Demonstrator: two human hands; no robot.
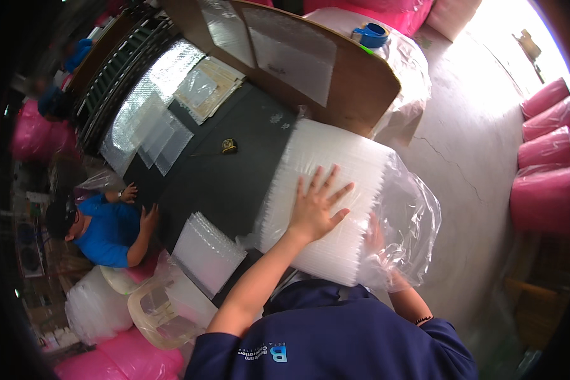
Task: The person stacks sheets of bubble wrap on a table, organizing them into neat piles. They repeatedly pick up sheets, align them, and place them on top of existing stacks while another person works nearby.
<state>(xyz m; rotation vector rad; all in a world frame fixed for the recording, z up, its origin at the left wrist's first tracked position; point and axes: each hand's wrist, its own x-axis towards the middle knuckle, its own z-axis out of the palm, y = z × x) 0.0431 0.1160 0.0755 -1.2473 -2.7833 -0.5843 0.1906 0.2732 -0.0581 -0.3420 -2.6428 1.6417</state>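
We note the left hand [315, 206] lying flat, fingers spread wide, pressed on top of a thick stack of white bubble-wrap sheets [323, 190] at the near edge of the dark worktop [234, 171]. The stack's long axis runs from the person's body away toward the cardboard panel [354, 82]. The right hand [377, 244] is at the stack's near right corner, inside the clear plastic bag [408, 215] that sleeves that end; we cannot tell its grip through the film. The bag mouth lies to the right, nearer the right hand. A tape measure [228, 146] rests well apart on the worktop.
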